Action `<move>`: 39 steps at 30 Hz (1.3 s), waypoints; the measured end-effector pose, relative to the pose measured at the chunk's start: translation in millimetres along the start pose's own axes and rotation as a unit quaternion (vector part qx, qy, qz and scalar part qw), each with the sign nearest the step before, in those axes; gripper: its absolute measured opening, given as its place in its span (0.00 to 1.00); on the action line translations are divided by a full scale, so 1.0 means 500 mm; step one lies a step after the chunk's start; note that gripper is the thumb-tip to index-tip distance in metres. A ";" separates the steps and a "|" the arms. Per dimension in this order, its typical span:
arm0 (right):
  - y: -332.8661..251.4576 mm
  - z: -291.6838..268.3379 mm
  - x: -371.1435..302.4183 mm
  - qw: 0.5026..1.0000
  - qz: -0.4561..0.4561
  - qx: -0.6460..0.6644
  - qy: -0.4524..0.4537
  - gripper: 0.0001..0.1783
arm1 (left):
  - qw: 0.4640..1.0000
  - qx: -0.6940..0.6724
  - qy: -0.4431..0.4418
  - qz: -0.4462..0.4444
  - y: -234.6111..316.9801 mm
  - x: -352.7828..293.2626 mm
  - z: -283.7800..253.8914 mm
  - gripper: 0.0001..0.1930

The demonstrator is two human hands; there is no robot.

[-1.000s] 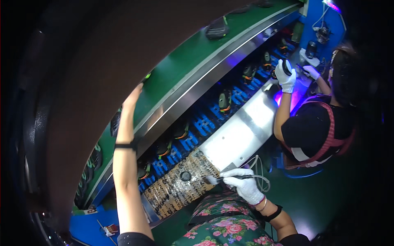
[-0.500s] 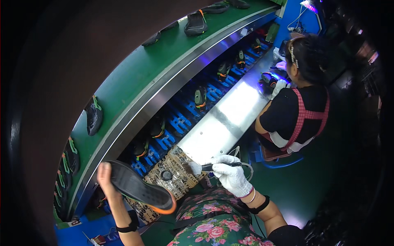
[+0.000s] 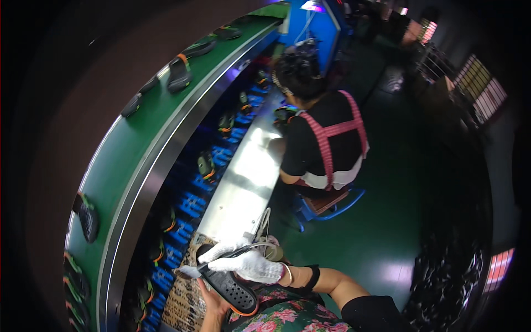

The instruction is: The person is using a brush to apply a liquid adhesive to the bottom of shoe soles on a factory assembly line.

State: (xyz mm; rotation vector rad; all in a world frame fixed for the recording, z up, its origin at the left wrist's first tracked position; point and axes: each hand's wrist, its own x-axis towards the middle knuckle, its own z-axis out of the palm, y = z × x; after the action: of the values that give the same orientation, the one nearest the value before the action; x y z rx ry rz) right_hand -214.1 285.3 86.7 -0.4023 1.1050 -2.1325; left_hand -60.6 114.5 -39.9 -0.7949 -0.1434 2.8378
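My left hand (image 3: 212,299), bare, grips a black shoe sole (image 3: 232,286) from below and from its side. The sole has an orange edge and rows of holes at its near end, and it lies just above my lap. Over its far part, my right hand (image 3: 246,264) in a white knitted glove is closed round a brush. The brush's pale bristles (image 3: 188,271) point left beside the sole's far end; whether they touch it cannot be made out. Part of the sole is hidden under the glove.
Ahead lies a white bench top (image 3: 228,207), with a patterned, taped board (image 3: 180,299) nearer me. A rack with blue holders (image 3: 191,205) carries shoes. Beyond it a green conveyor (image 3: 130,146) holds more soles. A co-worker (image 3: 326,133) sits on a blue-framed stool, close ahead.
The view has swung to the right. My left hand has brought the sole in toward my lap and under my right hand. The brush has come from over the board to the sole.
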 end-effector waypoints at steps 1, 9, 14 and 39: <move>-0.033 0.020 0.008 0.999 -0.015 -0.047 0.002 0.12 | 0.985 0.159 0.051 0.051 -0.019 0.004 0.016 0.58; -0.055 -0.003 0.014 0.984 0.008 -0.177 0.011 0.15 | 0.947 0.248 0.016 0.205 0.005 0.063 0.121 0.45; -0.066 0.011 0.032 0.977 -0.116 -0.181 -0.014 0.16 | 0.950 0.179 -0.062 0.248 -0.002 0.063 0.195 0.37; -0.125 0.103 0.122 0.682 -0.433 -0.589 -0.033 0.15 | 0.908 0.259 -0.022 0.328 -0.040 0.013 0.298 0.46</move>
State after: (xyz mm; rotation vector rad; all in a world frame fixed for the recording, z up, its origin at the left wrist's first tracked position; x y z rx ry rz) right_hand -256.6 236.9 165.2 -1.8802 2.5100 -1.6395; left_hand -140.7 129.0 86.6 -0.7484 1.0150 3.2221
